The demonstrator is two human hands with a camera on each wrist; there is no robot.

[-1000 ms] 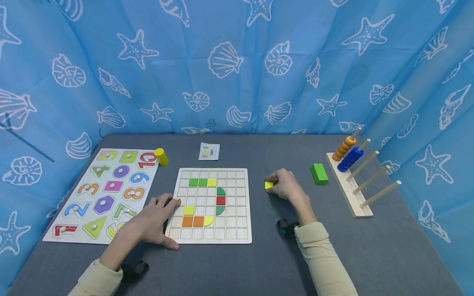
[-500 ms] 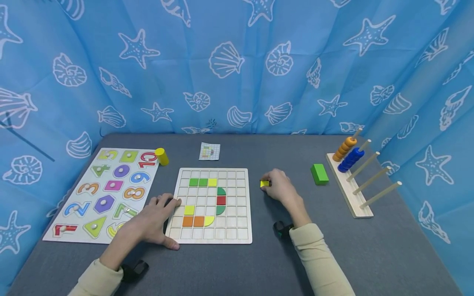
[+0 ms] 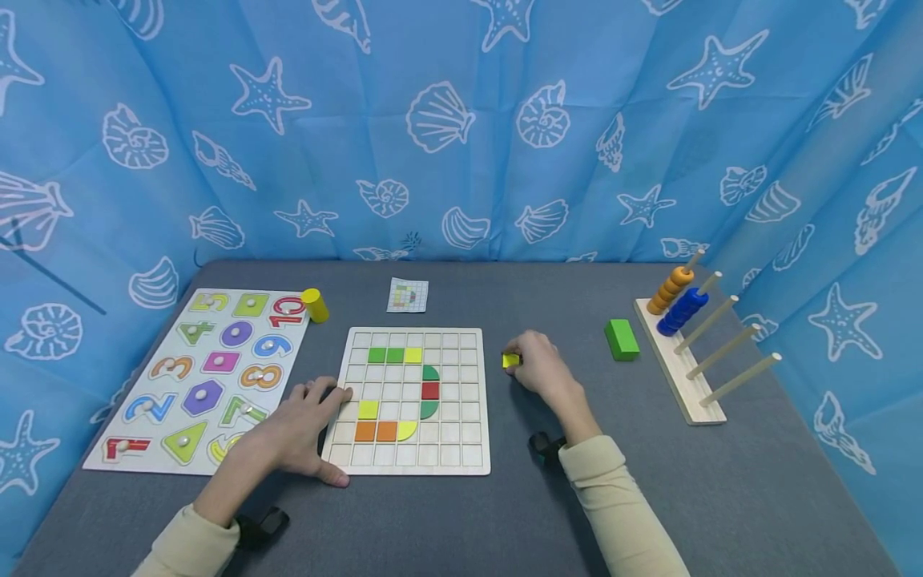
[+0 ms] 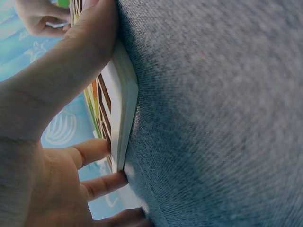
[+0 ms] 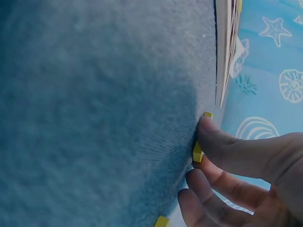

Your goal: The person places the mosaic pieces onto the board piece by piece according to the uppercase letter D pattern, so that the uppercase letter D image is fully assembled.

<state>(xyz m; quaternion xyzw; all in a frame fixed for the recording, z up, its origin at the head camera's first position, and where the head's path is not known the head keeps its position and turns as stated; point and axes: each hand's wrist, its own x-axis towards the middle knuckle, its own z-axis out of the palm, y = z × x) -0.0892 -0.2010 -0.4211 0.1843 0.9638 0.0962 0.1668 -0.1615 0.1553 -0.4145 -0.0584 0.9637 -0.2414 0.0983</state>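
Observation:
A pale wooden grid board (image 3: 450, 401) lies on the table, with several coloured tiles on it: green, yellow, orange and red. My left hand (image 3: 303, 429) rests at its near left corner, fingers along the left edge and thumb by the front edge; the left wrist view shows fingers spread against the board's side (image 4: 125, 94). Right of the board, my right hand (image 3: 544, 365) pinches a yellow tile (image 3: 510, 361) between thumb and fingers, low at the table. Part of that tile is covered by the thumb in the right wrist view. Another yellow piece (image 5: 162, 221) lies behind the fingers there.
A number-and-shape puzzle (image 3: 169, 393) is at the left, with a yellow cylinder (image 3: 314, 305) by its corner. Behind the board lies a small printed card (image 3: 407, 295). To the right are a green block (image 3: 622, 339) and a peg stand (image 3: 678, 361) with orange and blue beads.
My right hand has slid left toward the board with the yellow tile. The second yellow piece, earlier visible under that hand, is out of sight in the head view. My left hand stays put.

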